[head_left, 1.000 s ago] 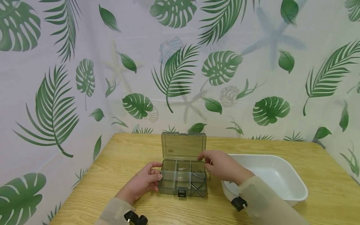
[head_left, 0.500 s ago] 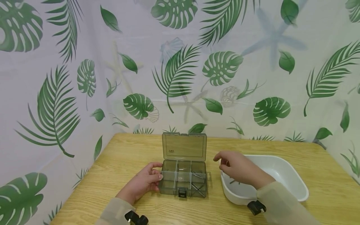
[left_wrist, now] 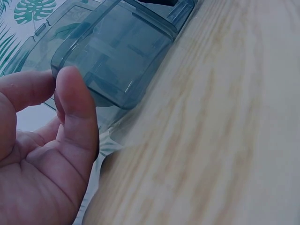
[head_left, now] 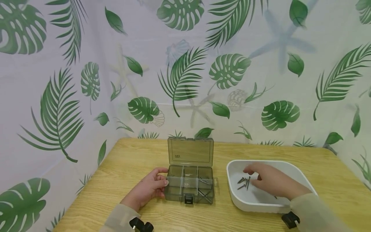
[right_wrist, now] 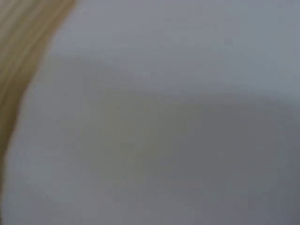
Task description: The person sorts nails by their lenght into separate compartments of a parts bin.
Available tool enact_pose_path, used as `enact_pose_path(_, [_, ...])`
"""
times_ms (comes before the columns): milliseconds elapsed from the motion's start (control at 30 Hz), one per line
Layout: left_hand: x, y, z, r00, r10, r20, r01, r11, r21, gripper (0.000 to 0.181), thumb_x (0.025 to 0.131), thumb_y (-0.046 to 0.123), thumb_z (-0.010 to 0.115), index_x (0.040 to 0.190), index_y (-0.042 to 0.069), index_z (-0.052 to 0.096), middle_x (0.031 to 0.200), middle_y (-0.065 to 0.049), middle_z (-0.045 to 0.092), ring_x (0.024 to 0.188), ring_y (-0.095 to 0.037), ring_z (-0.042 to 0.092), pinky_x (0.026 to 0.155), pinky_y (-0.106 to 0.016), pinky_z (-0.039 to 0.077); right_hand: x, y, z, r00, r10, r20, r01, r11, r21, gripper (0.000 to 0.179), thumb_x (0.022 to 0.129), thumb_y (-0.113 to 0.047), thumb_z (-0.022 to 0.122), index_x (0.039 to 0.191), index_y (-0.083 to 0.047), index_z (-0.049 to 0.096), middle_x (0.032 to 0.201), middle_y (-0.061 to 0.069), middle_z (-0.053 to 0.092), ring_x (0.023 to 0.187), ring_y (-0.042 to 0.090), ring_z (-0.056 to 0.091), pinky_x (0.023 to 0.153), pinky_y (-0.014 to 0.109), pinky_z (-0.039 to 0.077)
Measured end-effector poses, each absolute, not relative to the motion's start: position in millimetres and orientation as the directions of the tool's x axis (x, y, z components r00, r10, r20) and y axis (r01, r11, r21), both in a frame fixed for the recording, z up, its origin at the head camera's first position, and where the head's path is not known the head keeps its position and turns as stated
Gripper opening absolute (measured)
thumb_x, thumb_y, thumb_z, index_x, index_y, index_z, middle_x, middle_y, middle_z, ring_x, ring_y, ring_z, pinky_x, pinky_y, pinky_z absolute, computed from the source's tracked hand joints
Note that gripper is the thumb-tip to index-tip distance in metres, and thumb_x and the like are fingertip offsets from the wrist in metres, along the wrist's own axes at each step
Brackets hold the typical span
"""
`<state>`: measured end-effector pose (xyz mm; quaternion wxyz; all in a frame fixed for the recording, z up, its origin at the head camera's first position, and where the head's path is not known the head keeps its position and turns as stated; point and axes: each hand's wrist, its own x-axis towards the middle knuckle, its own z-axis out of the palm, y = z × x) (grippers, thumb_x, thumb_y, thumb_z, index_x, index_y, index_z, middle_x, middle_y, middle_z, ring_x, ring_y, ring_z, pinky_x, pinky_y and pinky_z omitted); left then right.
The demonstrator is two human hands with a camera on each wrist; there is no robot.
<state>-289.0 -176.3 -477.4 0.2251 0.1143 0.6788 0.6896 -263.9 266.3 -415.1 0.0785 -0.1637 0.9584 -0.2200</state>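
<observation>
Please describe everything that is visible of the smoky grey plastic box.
The smoky grey, translucent plastic box stands on the light wooden table, left of the white rounded basin and apart from it. Its rectangular lid is open, raised at the back, with small dark marks; a black latch sits in front. Dividers make three columns of compartments; thin metal pieces lie in the right one. The bare left hand touches its left side.

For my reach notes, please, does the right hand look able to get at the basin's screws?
Probably yes: the right hand hangs over the basin, near the screws, with nothing visibly blocking them.
</observation>
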Motion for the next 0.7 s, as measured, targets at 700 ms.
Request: enact_pose_path(700, [-290,-176,-480,-0.875,0.464,-0.142,-0.154,0.012,0.988,0.058,0.101,0.012,0.062,0.150,0.003,0.033,0.096,-0.007,0.054,0.072,-0.016,0.051,0.063,-0.032,0.055,-262,285,-437,-0.912,-0.401,-0.086,-0.343,0.862,-0.374,0.047,0.088,-0.007,0.071,0.135,-0.013,0.066,0.136,0.009,0.061,0.130,0.038,0.052,0.106,0.059,0.041])
